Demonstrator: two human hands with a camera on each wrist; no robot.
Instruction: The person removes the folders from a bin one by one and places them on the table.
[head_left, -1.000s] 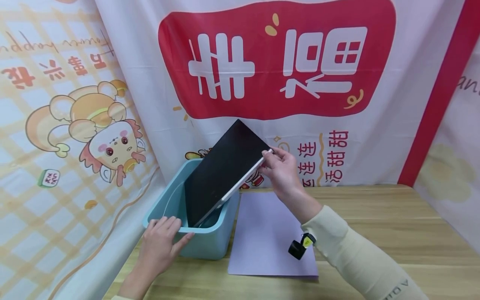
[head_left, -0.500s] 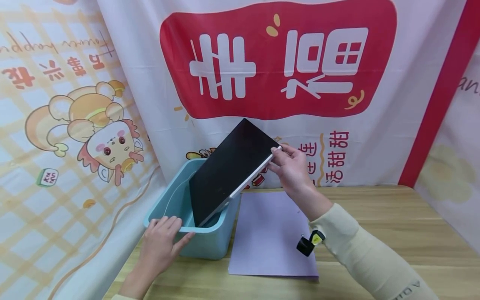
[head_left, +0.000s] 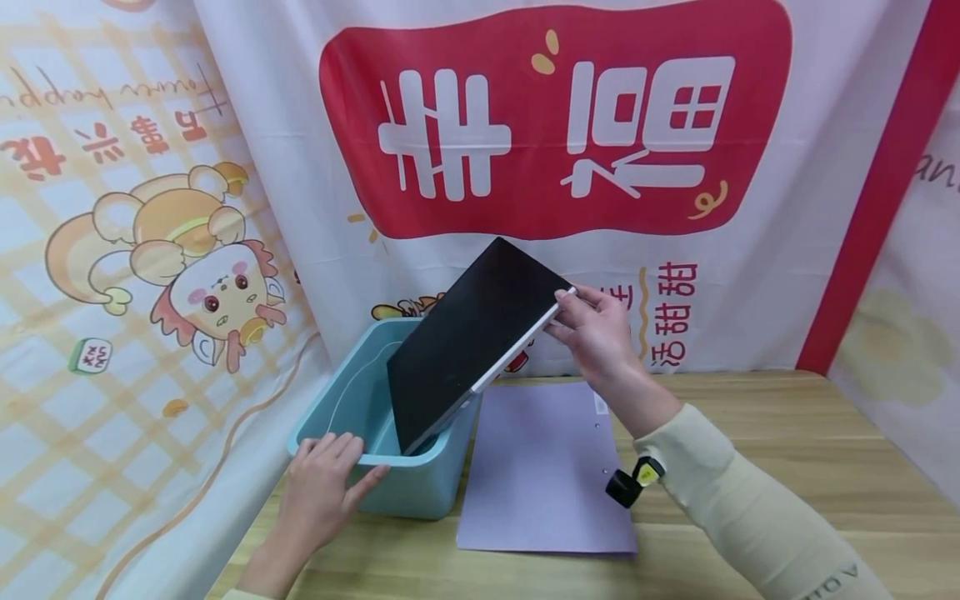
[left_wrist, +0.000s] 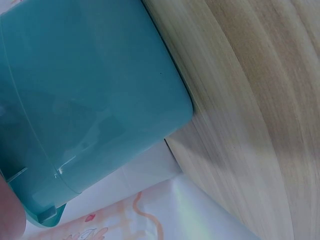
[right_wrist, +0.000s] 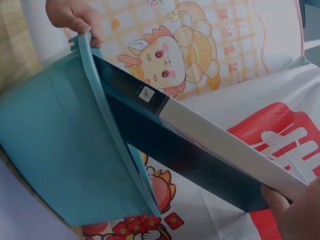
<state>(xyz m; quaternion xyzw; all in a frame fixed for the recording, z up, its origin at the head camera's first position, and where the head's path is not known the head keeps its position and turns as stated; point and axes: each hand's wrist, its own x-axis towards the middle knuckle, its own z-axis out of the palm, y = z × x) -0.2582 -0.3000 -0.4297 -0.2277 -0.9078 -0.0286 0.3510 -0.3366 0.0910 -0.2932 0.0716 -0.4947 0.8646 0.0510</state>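
My left hand (head_left: 318, 492) grips the near rim of a light blue plastic bin (head_left: 416, 492), with the fingers over the edge and the thumb outside. Between the thumb and fingers of my right hand (head_left: 603, 337) is the upper right corner of a black file binder (head_left: 480, 333). The binder leans at a slant, its lower end inside the bin and its upper part above the rim. In the right wrist view, its spine (right_wrist: 225, 142) carries a long white strip and a small label. The left wrist view has the bin's side wall (left_wrist: 95, 90) close up.
To the right of the bin, a purple folder (head_left: 540, 492) lies flat on the wooden table (head_left: 750, 467). Printed cloths (head_left: 750, 283) hang behind and on both sides. A black device with a yellow tag (head_left: 633, 482) is strapped at the right wrist.
My right hand has moved rightward, drawing the binder's upper end slightly right with it. More of the purple folder's right edge shows. My left hand stays at the rim.
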